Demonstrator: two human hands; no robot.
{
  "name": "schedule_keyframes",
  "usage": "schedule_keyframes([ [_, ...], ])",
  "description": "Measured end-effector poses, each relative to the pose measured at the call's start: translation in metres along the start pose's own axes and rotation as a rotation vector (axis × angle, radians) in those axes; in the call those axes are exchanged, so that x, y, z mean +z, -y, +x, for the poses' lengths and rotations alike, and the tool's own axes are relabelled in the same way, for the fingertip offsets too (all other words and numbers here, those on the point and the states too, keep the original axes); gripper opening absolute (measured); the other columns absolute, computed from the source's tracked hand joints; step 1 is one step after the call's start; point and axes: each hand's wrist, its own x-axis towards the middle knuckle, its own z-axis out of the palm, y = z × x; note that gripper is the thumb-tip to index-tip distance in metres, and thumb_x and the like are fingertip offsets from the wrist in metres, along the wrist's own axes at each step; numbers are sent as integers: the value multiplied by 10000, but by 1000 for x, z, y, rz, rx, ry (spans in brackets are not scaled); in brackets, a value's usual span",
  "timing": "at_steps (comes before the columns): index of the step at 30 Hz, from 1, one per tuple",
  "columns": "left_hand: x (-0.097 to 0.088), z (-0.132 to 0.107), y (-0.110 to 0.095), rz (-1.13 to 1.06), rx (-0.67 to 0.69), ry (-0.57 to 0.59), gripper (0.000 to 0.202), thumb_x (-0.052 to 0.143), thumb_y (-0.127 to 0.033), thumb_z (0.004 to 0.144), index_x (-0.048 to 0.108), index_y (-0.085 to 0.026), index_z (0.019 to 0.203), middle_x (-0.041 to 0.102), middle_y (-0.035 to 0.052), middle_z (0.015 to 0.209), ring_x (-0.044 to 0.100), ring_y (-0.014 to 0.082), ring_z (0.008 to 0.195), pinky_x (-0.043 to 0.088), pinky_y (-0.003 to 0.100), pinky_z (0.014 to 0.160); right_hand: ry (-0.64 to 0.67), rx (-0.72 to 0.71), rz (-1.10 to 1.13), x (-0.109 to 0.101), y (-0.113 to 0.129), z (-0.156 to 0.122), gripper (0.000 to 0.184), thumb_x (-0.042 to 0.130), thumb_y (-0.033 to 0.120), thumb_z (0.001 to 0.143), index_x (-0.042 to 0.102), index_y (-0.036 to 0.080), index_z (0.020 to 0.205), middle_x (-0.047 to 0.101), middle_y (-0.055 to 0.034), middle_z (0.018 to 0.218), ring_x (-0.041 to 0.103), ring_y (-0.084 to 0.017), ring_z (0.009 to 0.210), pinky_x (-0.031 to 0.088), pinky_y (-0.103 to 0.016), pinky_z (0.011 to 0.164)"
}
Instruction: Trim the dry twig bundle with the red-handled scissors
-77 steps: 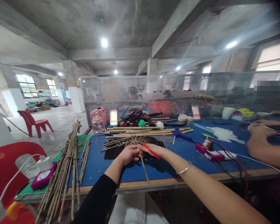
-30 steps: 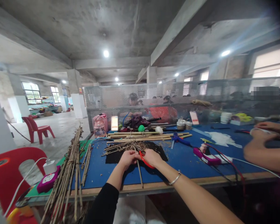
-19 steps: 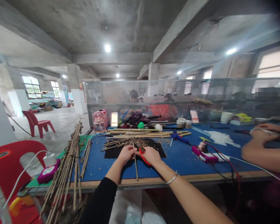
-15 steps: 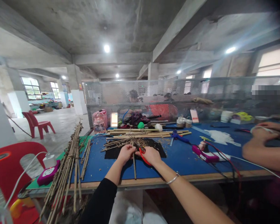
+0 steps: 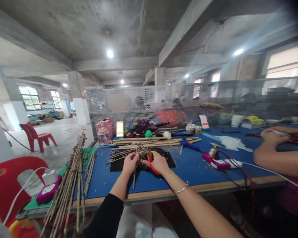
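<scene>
The left hand (image 5: 131,162) pinches a thin dry stick (image 5: 134,181) between thumb and fingers, its lower end pointing back toward the near edge of the table (image 5: 188,177). The right hand (image 5: 159,162) is wrapped around the red handles of a pair of scissors (image 5: 151,168), whose blades point away over the mat, near the upper part of the stick; whether blade and stick touch, I cannot tell. The 2 hands are side by side with a small gap between them, above the near part of a black mat (image 5: 115,166). Dry stems (image 5: 117,154) lie on the mat's left side, with plant scraps scattered around them. Beyond the mat, a row of long pale sticks (image 5: 159,143) lies crosswise, with a blue glue gun (image 5: 189,144) at its right end. At the left, a tied bundle of stalks (image 5: 71,173) hangs over the near edge, with a few shorter stalks (image 5: 90,175) just beside it. A green ball (image 5: 148,133) and a white ball (image 5: 167,135) sit behind the row. To the right are a purple power strip (image 5: 216,162) and a co-worker's forearm (image 5: 270,157), well apart from the scissors.
</scene>
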Motion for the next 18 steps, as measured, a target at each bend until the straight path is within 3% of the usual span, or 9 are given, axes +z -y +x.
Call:
schedule_keyframes([
  [5, 4, 0, 0, 1, 34, 45, 354, 556, -485, 687, 537, -141, 770, 414, -73, 438, 337, 42, 317, 251, 174, 337, 81, 21, 20, 6, 8, 2, 560, 520, 643, 640, 514, 191, 971, 604, -93, 996, 564, -246, 938, 378, -311, 728],
  [9, 9, -1, 0, -4, 27, 58, 408, 561, -505, 679, 570, -133, 847, 443, -62, 463, 323, 37, 323, 247, 170, 333, 45, 61, 37, 10, 7, 3, 619, 527, 657, 624, 482, 164, 995, 609, -111, 953, 584, -249, 880, 382, -292, 678],
  [14, 20, -3, -1, -24, 18, 1, 456, 535, -537, 686, 605, -121, 860, 408, -61, 443, 307, 42, 331, 234, 175, 335, -54, 17, 39, 9, 5, -1, 550, 502, 658, 653, 499, 180, 927, 599, -91, 939, 569, -226, 891, 372, -276, 680],
  [18, 25, -5, -4, 5, 0, -51, 498, 496, -561, 701, 634, -116, 876, 380, -61, 412, 310, 53, 325, 233, 184, 332, -31, 2, 31, 5, 4, 3, 549, 529, 629, 656, 512, 180, 970, 581, -91, 990, 543, -227, 936, 368, -289, 730],
])
